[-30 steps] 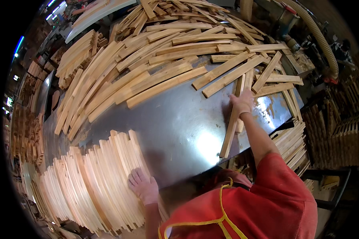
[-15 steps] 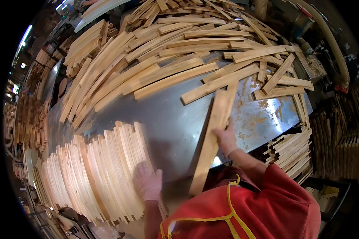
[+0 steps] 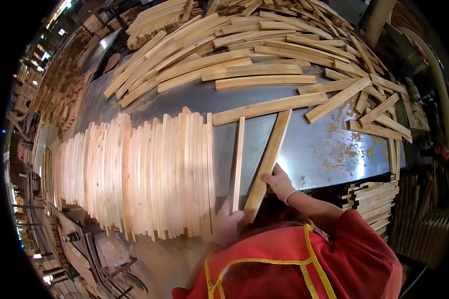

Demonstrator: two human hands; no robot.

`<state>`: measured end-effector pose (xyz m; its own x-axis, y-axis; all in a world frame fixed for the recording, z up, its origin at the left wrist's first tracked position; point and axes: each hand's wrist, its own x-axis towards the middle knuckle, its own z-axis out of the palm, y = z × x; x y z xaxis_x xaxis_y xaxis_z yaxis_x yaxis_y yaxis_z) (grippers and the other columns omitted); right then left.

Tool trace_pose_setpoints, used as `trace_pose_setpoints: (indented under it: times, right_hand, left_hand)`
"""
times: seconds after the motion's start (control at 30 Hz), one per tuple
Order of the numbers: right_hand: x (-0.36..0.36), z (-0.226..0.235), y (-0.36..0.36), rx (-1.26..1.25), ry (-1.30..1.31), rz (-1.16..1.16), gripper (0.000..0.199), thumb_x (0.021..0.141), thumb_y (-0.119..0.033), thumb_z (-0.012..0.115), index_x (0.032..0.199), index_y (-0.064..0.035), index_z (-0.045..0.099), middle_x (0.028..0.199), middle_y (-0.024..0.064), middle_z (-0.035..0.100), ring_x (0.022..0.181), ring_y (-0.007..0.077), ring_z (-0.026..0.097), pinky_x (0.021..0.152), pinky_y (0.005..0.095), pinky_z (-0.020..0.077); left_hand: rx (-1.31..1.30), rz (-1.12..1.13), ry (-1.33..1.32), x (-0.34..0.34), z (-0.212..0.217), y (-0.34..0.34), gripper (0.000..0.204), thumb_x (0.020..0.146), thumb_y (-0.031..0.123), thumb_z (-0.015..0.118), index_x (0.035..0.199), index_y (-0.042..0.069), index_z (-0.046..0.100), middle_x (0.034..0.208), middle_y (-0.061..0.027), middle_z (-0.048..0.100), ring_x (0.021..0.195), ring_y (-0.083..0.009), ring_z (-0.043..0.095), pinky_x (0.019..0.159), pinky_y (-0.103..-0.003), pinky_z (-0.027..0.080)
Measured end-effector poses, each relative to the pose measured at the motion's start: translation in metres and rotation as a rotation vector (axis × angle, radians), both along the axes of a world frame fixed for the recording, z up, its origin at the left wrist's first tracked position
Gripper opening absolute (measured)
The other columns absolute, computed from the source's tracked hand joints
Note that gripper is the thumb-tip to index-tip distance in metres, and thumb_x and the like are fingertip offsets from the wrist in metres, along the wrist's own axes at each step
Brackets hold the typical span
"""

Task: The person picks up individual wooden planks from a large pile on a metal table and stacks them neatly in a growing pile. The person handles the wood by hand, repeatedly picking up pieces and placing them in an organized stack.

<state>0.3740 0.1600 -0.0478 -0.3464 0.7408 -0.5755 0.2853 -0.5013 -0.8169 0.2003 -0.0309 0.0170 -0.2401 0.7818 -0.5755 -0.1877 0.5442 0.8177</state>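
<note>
**Head view: two wooden slats held at the near edge of a metal table**

A long grey metal table (image 3: 329, 149), scuffed and rust-spotted, is seen in a cluttered workshop. Its far half is covered by a loose pile of slats (image 3: 244, 55). A tight row of slats (image 3: 134, 174), pale and smooth, is laid side by side at the left. A wide slat (image 3: 268, 162) is tilted, its long axis running from the near edge away and to the right; it is gripped by the right hand (image 3: 279, 183), fingers curled over its edge. A thin slat (image 3: 237, 157) stands nearly straight away, just beside the row; its near end is pinched by the left hand (image 3: 228, 223).
</note>
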Motion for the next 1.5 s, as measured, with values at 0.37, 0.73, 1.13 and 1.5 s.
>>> trace_pose_setpoints:
  times: [0.37,0.73,1.13,1.5]
  right_hand:
    - [-0.058,0.016,-0.006,0.470,-0.053,1.114,0.066,0.092,-0.033,0.068,0.147,-0.0010,0.052,0.125,0.0327,0.071,0.114,0.0490,0.070,0.099,0.0536,0.0559]
    - [-0.023,0.050,0.328,0.973,-0.805,0.959,0.037,0.091,-0.033,0.072,0.119,-0.0086,0.074,0.106,0.0200,0.077,0.102,0.0406,0.073,0.089,0.0514,0.0580]
    - [-0.014,-0.027,0.102,0.271,-0.363,0.594,0.059,0.095,-0.056,0.071,0.112,0.0001,0.070,0.100,0.0254,0.077,0.095,0.0411,0.076,0.087,0.0503,0.0591]
    - [0.095,0.046,0.197,0.930,-0.873,0.096,0.045,0.081,-0.034,0.081,0.113,-0.0054,0.068,0.112,0.0190,0.073,0.100,0.0390,0.073,0.088,0.0487,0.0596]
  left_hand:
    - [-0.202,-0.388,1.410,-0.004,-0.026,0.043,0.092,0.095,0.052,0.069,0.165,0.002,0.037,0.150,-0.0249,0.055,0.116,-0.0429,0.064,0.102,-0.055,0.049]
    - [-0.218,-0.177,1.696,-0.007,-0.054,0.051,0.086,0.079,0.026,0.080,0.157,0.008,0.046,0.158,-0.0194,0.048,0.150,-0.0448,0.041,0.123,-0.064,0.031]
    - [-0.127,-0.203,1.685,-0.020,-0.063,0.048,0.081,0.083,0.043,0.077,0.151,0.005,0.051,0.157,-0.0214,0.047,0.148,-0.0467,0.041,0.125,-0.064,0.030]
    - [-0.019,-0.362,1.644,-0.022,-0.031,0.042,0.079,0.085,0.042,0.074,0.151,0.004,0.053,0.156,-0.0229,0.045,0.149,-0.0449,0.037,0.130,-0.061,0.022]
